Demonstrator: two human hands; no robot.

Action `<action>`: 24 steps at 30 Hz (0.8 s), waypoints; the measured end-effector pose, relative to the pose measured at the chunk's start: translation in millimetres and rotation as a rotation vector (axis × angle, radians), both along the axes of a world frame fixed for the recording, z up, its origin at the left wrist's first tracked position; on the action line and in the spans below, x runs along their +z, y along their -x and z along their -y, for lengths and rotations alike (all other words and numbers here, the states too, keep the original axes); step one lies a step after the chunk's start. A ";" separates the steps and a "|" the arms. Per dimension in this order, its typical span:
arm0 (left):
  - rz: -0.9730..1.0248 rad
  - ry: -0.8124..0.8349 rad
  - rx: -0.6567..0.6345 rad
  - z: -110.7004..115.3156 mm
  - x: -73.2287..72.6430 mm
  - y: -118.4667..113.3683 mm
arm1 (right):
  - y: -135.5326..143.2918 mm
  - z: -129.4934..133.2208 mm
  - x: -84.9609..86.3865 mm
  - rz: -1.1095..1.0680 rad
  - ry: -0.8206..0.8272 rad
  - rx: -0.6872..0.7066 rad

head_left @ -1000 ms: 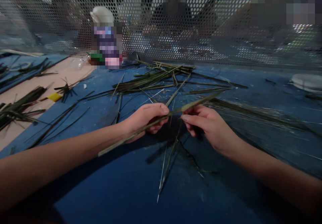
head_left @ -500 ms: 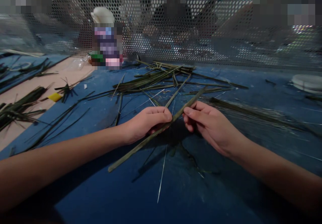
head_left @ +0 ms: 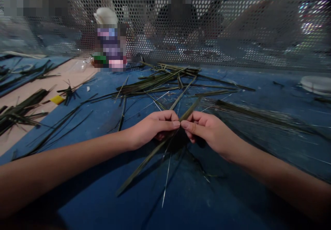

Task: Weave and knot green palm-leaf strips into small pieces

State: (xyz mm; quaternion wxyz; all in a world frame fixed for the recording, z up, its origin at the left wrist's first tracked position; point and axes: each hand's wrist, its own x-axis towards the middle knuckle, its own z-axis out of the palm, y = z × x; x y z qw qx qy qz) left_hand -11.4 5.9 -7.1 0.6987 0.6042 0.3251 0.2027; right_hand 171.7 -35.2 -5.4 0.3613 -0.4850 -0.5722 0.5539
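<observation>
Blue table, colourful item blurred, unreadable; left hand, right hand pinching green strip.

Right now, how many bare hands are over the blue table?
2: the left hand and the right hand, both at the long green strip. Any behind the perforated screen are too unclear to count.

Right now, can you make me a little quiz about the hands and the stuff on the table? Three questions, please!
1. True or false: the left hand and right hand are close together at a green strip.
2. What colour is the small piece lying at the far left? A) red B) yellow C) purple
3. Fill in the word: the panel behind the blue table is full of little ____.

Key: 1 true; 2 B; 3 holes
</observation>
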 end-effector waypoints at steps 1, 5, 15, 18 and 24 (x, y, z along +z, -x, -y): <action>0.011 0.013 0.006 0.2 0.6 0.1 | 0.5 0.1 0.1 -0.016 -0.004 0.009; 0.034 0.038 0.013 0.0 0.9 1.6 | -0.3 0.4 -2.3 -0.020 -0.037 0.030; 0.025 0.076 0.007 -3.0 1.6 2.5 | -15.7 -8.7 -3.5 -0.044 0.059 0.072; 0.024 0.076 -0.008 -3.0 1.6 2.4 | -13.6 -7.6 -1.8 -0.145 0.085 -0.004; 0.031 0.071 -0.008 -3.5 -0.9 3.0 | -13.4 -9.5 -8.0 -0.160 0.077 -0.054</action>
